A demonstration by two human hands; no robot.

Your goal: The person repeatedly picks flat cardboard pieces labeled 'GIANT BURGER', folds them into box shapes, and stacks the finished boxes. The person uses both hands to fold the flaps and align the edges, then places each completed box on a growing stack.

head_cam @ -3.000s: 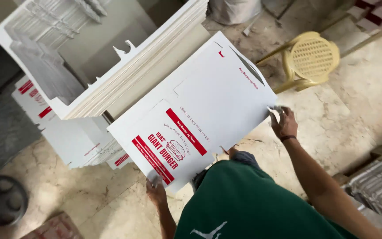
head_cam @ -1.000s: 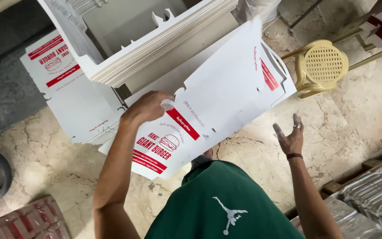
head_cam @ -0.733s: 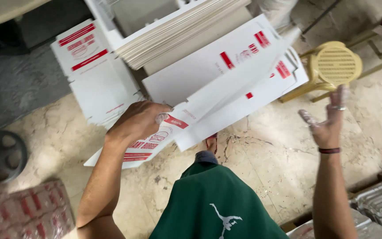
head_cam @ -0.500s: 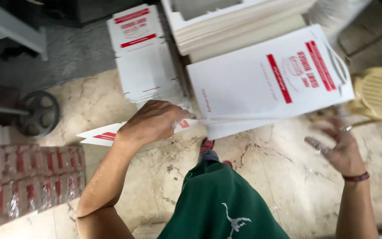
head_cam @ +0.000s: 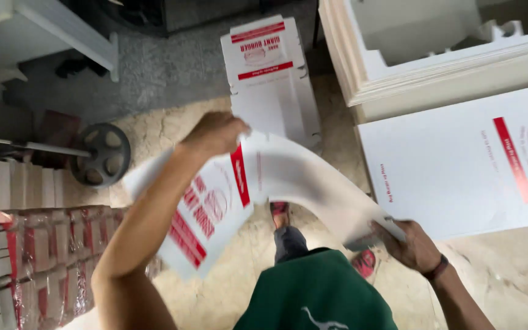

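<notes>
Bending between both hands, a flat white-and-red carton blank (head_cam: pixel 258 189) arches over the floor. Left hand (head_cam: pixel 215 133) pinches its upper edge; right hand (head_cam: pixel 414 247) grips its lower corner.

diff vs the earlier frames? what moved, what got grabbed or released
The left hand swung the flat carton sheet leftward off the big pile, and the sheet now bends between both hands. The right hand, open and free a second ago, has taken hold of the sheet's right edge. The tall stack of blanks and the floor stack stayed put.
</notes>
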